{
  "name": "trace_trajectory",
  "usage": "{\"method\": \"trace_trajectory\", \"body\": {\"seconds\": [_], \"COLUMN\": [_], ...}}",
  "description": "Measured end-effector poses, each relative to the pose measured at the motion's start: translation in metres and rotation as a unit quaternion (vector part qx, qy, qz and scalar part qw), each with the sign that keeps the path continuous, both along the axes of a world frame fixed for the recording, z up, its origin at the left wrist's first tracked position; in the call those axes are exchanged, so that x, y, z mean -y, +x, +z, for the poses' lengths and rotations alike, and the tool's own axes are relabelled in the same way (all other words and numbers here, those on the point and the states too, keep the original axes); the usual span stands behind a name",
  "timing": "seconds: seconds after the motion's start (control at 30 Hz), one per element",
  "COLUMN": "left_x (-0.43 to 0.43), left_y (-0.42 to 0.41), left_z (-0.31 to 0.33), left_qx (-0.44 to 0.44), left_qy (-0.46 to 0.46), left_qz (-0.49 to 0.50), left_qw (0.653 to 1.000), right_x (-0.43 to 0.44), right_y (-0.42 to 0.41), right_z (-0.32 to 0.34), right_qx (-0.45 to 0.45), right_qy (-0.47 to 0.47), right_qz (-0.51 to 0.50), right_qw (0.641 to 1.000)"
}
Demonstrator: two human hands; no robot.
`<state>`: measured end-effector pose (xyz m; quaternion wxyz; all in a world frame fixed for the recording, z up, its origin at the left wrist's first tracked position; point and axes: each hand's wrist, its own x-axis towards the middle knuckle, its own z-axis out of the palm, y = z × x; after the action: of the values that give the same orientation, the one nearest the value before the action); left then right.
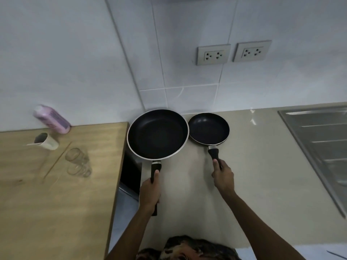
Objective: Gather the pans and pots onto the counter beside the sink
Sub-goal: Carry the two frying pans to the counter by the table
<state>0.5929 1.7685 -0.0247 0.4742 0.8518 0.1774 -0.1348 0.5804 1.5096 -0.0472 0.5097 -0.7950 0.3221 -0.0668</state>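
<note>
Here, the left hand (150, 192) is gripping the large pan (157, 135) by its handle, the right hand (223, 175) the small pan (208, 128), both seemingly being set on the counter (253, 175) beside the sink (319, 139). Next, the overhanging large pan likely needs nudging inward.

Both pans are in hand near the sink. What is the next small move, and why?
Probably set both down and let go, nudging the large pan slightly rightward first. The left hand grips its handle, and its left rim overhangs the gap beside the wooden table. The small pan, gripped by the right hand, lies over the counter, with the sink further right.
</note>
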Motion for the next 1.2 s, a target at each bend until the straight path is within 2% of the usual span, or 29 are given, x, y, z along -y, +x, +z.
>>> {"method": "trace_trajectory", "body": {"seconds": [0.47,1.2], "left_x": [-0.007,-0.006], "left_y": [0.014,0.018], "left_z": [-0.021,-0.014], "left_qx": [-0.001,-0.047], "left_qy": [0.01,-0.081], "left_qz": [-0.007,0.008], "left_qw": [1.0,0.996], "right_x": [0.001,0.003], "right_y": [0.017,0.039], "right_z": [-0.018,-0.02], "right_qx": [-0.011,-0.042], "right_qy": [-0.009,-0.038], "right_qz": [-0.013,0.039], "right_qw": [1.0,0.998]}}
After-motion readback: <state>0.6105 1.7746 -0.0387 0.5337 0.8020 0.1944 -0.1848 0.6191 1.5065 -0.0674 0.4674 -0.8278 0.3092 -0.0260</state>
